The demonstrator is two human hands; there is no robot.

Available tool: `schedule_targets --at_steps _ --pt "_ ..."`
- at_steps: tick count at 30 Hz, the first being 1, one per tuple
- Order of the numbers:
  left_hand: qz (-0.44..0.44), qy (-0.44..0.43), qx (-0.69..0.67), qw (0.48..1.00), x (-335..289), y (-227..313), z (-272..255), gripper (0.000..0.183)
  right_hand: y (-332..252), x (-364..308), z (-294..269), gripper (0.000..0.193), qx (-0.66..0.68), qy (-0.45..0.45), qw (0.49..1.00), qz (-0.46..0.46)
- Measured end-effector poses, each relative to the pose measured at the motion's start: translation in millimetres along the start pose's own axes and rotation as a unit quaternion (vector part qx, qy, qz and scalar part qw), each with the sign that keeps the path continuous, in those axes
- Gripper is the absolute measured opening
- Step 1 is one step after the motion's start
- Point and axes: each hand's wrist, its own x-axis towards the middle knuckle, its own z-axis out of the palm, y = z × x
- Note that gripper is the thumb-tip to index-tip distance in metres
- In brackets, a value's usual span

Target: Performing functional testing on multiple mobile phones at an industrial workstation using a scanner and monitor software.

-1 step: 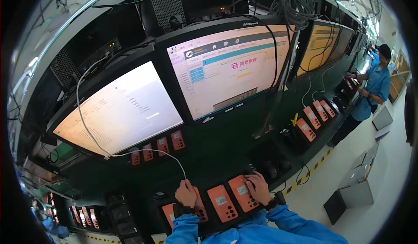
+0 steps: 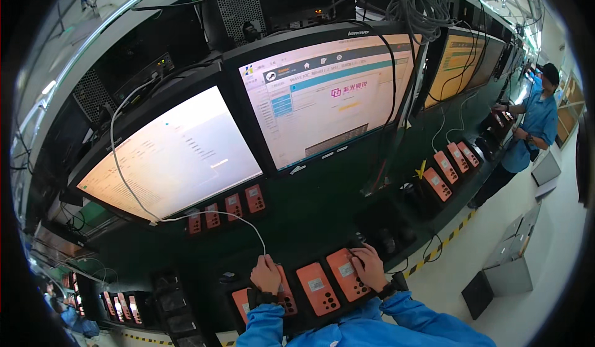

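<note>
My left hand (image 2: 266,276) is closed in a pinch on the end of a white cable (image 2: 248,222), over the upper part of a coral-coloured phone (image 2: 287,298). That phone is partly hidden by the hand. To its left lies another coral phone (image 2: 240,298), partly behind my wrist. A third phone (image 2: 321,302) lies back up between my hands, its dark camera lenses toward me. My right hand (image 2: 372,267) rests over the right side of a fourth phone (image 2: 340,267), its fingers curled. Something dark shows at those fingertips, too small to make out.
Two lit monitors (image 2: 322,93) stand behind the dark green bench (image 2: 310,204). Several coral phones (image 2: 233,207) lie below the left monitor, and more phones (image 2: 440,186) lie to the right. Black trays (image 2: 176,303) sit at the left. A co-worker (image 2: 536,114) stands far right.
</note>
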Motion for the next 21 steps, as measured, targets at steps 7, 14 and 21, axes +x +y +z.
schedule_targets --at_steps 7,14,21 --pt "0.009 0.026 -0.018 0.999 -1 -4 8 0.033 -11 1 -10 0.03 0.053 0.019 0.998 -0.007" --pt "-0.004 0.044 -0.012 0.999 0 2 8 0.032 83 -5 -22 0.042 0.209 0.135 0.956 0.154" --pt "0.011 -0.102 0.1 0.99 1 -5 -12 0.017 169 -10 11 0.047 -0.194 0.06 0.979 0.001"
